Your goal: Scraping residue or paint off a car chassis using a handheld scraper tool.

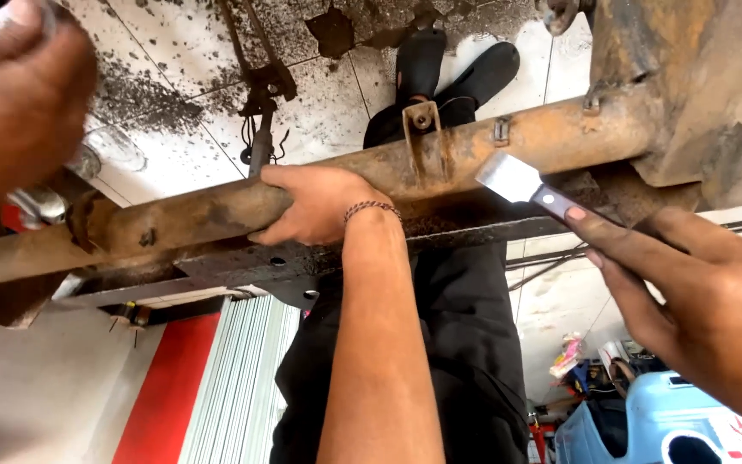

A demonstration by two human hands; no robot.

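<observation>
A long rusty metal beam runs across the view, slanting up to the right. My right hand comes in from the right and holds a scraper by its dark handle, with the bright flat blade against the beam's lower edge. My left hand is close to the camera at the top left, blurred, with something pale at its upper edge. I cannot tell whether it grips that. A third hand with a beaded bracelet grips the beam at the middle. Its arm seems to belong to a person in black trousers.
That person's black sandals stand on dirty pale tiles. A rusty bracket sits on the beam, and larger rusty metal parts join it at the right. A ribbed shutter, a red stripe and a blue container lie below.
</observation>
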